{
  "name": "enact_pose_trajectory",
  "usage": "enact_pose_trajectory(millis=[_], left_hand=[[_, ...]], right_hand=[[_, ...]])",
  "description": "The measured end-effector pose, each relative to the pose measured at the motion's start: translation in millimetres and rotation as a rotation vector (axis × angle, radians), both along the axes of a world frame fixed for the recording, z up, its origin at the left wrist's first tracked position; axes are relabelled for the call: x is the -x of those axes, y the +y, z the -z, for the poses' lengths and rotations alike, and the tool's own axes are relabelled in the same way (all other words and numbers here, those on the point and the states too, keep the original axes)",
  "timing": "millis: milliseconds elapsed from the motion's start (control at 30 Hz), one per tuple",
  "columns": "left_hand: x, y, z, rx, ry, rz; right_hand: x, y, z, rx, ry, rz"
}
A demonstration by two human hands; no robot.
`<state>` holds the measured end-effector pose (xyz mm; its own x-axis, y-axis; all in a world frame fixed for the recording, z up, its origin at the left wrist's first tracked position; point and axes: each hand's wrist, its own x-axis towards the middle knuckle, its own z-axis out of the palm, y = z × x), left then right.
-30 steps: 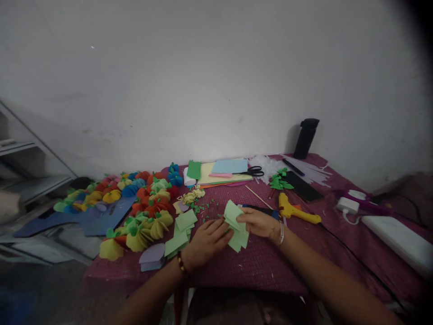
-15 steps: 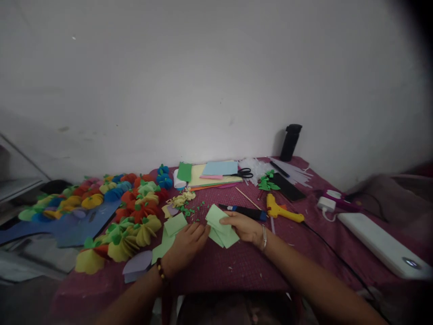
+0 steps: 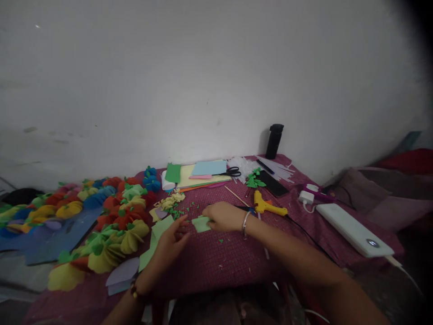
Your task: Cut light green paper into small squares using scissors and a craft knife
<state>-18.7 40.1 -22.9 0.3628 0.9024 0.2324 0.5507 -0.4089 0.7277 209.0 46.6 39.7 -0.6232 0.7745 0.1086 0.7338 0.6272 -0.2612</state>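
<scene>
My right hand [image 3: 225, 217] is closed on a small stack of light green paper pieces [image 3: 200, 225], held just over the middle of the table. To its left, my left hand [image 3: 173, 239] is empty, its fingers slightly curled and apart, a short gap from the paper. Under and beside the left wrist lie more light green paper sheets [image 3: 161, 227]. Green paper scraps [image 3: 175, 213] and curled pale yellow shavings [image 3: 172, 199] lie beyond the left hand. A dark-and-blue tool [image 3: 251, 210] is mostly hidden behind my right hand.
Rows of colourful paper pumpkins [image 3: 123, 219] fill the left. Lilac paper [image 3: 122, 276] sits near the front. At the back are coloured sheets [image 3: 209, 167], scissors [image 3: 234, 172] and a black bottle [image 3: 274, 141]. Rightward lie a yellow glue gun [image 3: 269, 206], a phone [image 3: 273, 183] and a white power bank [image 3: 353, 230].
My right hand has swung left and turned over with the green paper, which shows less now. My left hand has drawn back from it. The view has turned to the right.
</scene>
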Motion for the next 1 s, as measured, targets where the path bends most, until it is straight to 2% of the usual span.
enact_pose_trajectory(millis=[67,167,233,367,433,500,600,733,867,1000], left_hand=[[-9,-3,13.1,0.121,-0.104,0.047],[-22,-5,27.5,0.154,-0.123,0.102],[-28,-5,32.0,0.153,-0.117,0.110],[-35,-2,34.7,0.098,-0.053,0.054],[-38,-3,35.2,0.071,-0.037,0.010],[-42,-5,35.7,0.052,-0.054,-0.010],[-49,-9,35.8,0.022,-0.123,0.030],[-51,-19,25.5,-0.057,-0.104,0.109],[-24,-14,-9.0,-0.174,0.170,0.098],[23,8,-39.9,-0.232,0.531,-0.071]], right_hand=[[7,-5,-2,-0.031,-0.076,-0.059],[4,-10,7,0.013,0.010,-0.064],[-6,-11,18,0.106,0.168,-0.044],[-25,-13,45,0.459,0.630,-0.019],[-27,-14,60,0.531,0.818,-0.018],[-22,-16,72,0.547,0.895,-0.020],[-11,-21,80,0.470,0.850,0.020],[-3,-25,72,0.288,0.625,0.127],[-8,-19,56,0.213,0.385,0.163],[-8,-12,44,0.169,0.317,0.176]])
